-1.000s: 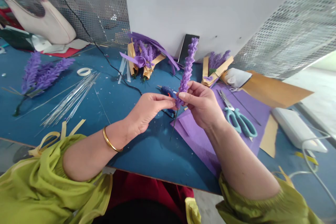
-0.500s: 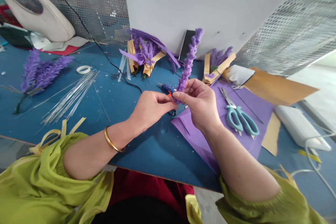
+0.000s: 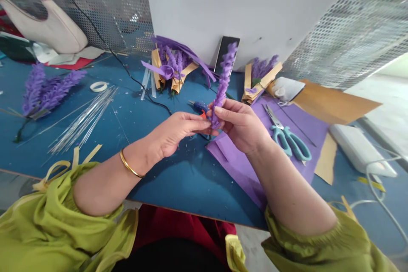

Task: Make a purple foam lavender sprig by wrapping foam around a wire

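A purple artificial lavender stem stands nearly upright between my hands, its top leaning a little right. My right hand is closed around its lower part, thumb across the front. The fingers of my left hand pinch at the stem's bottom end from the left; the exact grip there is partly hidden. Just behind my fingers lies a dark blue glue gun with an orange trigger, mostly covered by my hands. Purple paper spreads under my right forearm.
Teal-handled scissors lie on the purple paper. Wrapped lavender bunches and a phone are at the back. To the left are thin wires, a tape roll and loose lavender. A black cable crosses the table.
The lavender stem has come down slightly and turned a little within my fingers. My left hand has shifted slightly, its fingers now straighter. The whole view has moved slightly.
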The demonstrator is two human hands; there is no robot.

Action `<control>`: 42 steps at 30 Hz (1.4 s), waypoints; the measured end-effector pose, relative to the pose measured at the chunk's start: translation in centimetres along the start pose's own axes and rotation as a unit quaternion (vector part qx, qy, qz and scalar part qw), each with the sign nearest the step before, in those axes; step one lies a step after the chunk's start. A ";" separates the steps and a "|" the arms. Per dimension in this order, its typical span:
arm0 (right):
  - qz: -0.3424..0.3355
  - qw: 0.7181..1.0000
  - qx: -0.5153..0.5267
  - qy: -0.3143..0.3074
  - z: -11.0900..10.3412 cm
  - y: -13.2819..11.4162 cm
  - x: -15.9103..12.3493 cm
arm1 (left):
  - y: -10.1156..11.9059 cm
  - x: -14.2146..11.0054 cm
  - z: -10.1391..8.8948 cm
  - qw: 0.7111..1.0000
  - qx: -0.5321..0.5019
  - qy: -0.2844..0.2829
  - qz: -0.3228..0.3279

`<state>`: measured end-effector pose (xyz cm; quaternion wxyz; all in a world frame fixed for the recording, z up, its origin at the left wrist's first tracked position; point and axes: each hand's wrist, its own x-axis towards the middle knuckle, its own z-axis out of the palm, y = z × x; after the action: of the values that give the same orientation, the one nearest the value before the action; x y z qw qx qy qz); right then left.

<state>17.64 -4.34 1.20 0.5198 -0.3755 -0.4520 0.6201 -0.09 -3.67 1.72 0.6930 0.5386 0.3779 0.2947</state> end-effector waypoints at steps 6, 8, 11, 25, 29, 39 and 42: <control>-0.055 0.997 0.012 0.049 0.1 0.3 0.2 | -0.3 0.2 0.1 0.994 -0.020 0.110 0.016; -0.068 0.996 -0.004 0.057 0.2 0.3 0.2 | -0.5 0.1 0.5 0.992 -0.006 0.113 0.056; -0.085 0.992 -0.028 0.083 0.4 0.3 0.1 | -0.5 0.0 0.9 0.987 0.051 0.112 0.107; -0.100 0.983 -0.067 0.136 1.9 0.9 -0.2 | -1.0 -0.4 1.4 0.913 0.291 0.203 0.202; -0.111 0.978 -0.049 0.169 1.6 0.6 -0.1 | -0.9 -0.4 1.0 0.927 0.277 0.168 0.190; -0.074 0.985 0.013 0.155 1.4 0.9 -0.1 | -0.8 -0.1 1.1 0.981 0.119 0.088 0.124; -0.063 0.990 0.017 0.128 1.9 1.3 -0.3 | -0.8 -0.2 1.2 0.984 0.113 0.080 0.113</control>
<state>15.46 -5.02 0.52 0.6177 -0.4137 -0.3935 0.5409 0.84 -4.63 1.09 0.5570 0.6276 0.3999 0.3687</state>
